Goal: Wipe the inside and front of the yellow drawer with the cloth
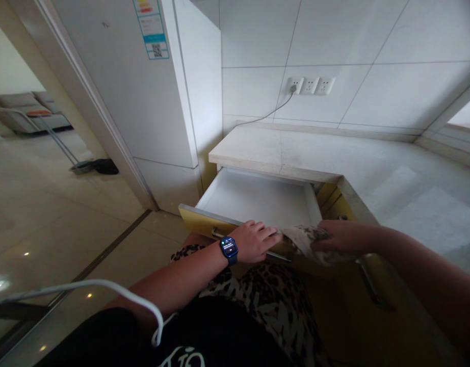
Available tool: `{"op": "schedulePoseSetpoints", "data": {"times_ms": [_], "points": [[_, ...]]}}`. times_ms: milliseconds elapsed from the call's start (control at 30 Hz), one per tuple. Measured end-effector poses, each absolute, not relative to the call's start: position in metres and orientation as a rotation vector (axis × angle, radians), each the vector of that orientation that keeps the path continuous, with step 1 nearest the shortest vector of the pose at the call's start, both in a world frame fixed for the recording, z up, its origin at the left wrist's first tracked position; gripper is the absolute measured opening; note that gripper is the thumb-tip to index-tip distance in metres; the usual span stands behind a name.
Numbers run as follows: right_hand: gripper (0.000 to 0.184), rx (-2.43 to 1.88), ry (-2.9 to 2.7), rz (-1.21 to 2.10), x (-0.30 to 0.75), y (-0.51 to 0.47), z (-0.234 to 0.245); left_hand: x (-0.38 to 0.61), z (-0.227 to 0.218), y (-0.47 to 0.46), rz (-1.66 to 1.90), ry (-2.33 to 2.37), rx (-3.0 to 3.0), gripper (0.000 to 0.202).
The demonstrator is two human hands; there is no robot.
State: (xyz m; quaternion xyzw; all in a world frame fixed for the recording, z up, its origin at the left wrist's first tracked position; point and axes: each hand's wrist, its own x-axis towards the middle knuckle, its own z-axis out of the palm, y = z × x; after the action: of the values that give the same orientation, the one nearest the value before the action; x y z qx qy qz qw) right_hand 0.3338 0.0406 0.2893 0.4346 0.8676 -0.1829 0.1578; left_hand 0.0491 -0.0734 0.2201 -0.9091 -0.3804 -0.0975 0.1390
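Note:
A pulled-out drawer (254, 196) with a white inside and a yellow front juts from under the countertop. My left hand (256, 240), a dark watch (229, 248) on its wrist, rests on the upper edge of the drawer front. Its fingers stretch to the right along that edge; the thumb is hidden. At the drawer's right front corner, my right hand (340, 237) is closed around a pale, brown-patterned cloth (306, 239). The cloth's left end lies against the drawer front, close to my left fingertips. Below my left hand shows part of a metal handle (280, 256).
A pale stone countertop (254, 145) overhangs the drawer. Wall sockets (310, 85) hold one plugged-in cord. Left of the counter stands a tall white cabinet or appliance (143, 102). Another handle (368, 283) sticks out at lower right. A white cable (105, 283) crosses the lower left.

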Motion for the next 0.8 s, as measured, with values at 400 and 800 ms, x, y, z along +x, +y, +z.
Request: {"op": "schedulePoseSetpoints", "data": {"times_ms": [400, 800], "points": [[0.105, 0.970, 2.431, -1.080, 0.306, 0.023, 0.283, 0.049, 0.219, -0.073, -0.355, -1.106, -2.601, 0.035], [0.060, 0.981, 2.310, -1.157, 0.330, 0.046, 0.278, 0.050, 0.217, -0.076, -0.344, -1.145, -2.636, 0.052]]}}
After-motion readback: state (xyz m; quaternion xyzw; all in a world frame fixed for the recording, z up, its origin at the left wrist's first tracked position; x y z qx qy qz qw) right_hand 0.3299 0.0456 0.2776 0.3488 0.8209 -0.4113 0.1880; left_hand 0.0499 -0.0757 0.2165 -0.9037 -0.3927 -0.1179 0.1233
